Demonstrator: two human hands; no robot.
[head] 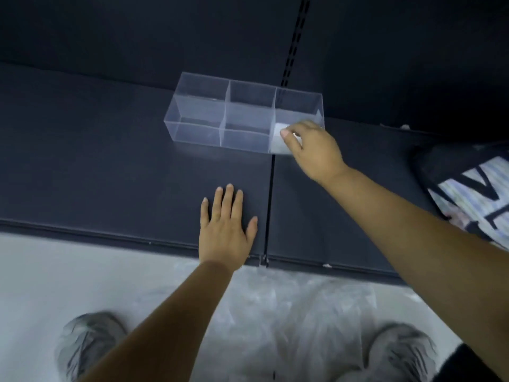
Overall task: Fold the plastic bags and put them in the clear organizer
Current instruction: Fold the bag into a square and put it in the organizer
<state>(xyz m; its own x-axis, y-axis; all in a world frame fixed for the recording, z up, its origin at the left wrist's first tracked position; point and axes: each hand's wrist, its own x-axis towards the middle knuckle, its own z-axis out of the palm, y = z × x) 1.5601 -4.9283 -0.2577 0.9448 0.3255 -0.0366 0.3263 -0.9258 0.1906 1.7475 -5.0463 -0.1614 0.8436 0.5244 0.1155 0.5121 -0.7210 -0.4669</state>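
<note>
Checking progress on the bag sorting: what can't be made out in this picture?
Head view: the folded bag in the right compartment of the clear organizer is partly covered by the right hand; whether the hand grips it is unclear.
Head view: the printed item at right is cut off by the frame edge.
Head view: the plastic on the floor is blurred; how many bags cannot be told.

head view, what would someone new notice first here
The clear organizer, three compartments in a row, stands out toward the back of the dark shelf. The right hand reaches to its right-end compartment, holding a white folded bag there. Nearer the front edge, the left hand lies flat on the shelf, and crumpled clear plastic lies on the floor below.
</note>
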